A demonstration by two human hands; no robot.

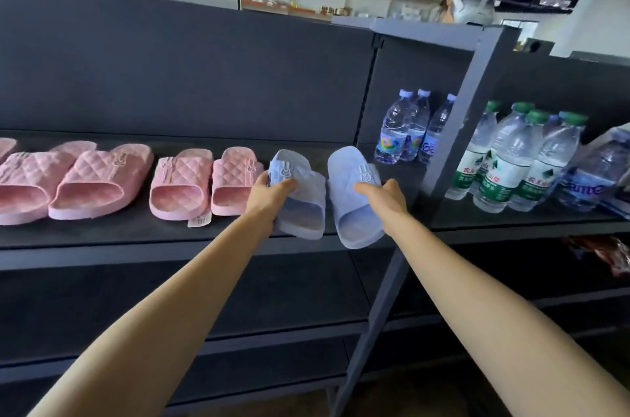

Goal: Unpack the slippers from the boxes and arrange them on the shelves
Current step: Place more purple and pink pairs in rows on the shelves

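Left hand [269,192] is clenched on the left blue slipper [301,202], fingers curled over the outer edge of its quilted strap, just below the rabbit emblem. Right hand [387,195] grasps the right blue slipper [353,215] the same way, one finger lying across the strap and the palm against the slipper's right edge. Both slippers sit between the two grips, side by side, nearly touching, toes pointing away from the hands toward the back panel. Heel ends reach toward the wrists and overhang the front edge of the shelf [136,234]. The slipper in the left grip is tilted, with its heel swung toward the right one. Cannot tell whether either sole rests flat on the board. Just outboard of the left hand stands the near pink pair [180,190], toes to the back, its right slipper almost touching the left thumb side, with a white price tag [199,221] lying at its heel. Further out from that grip lies a second pink pair [99,179]. Beyond the right hand, past the grey upright post [453,130], stand purple-capped water bottles [407,130] near the grip and green-capped water bottles [511,161] further out. Lower shelves show dark beneath both forearms.
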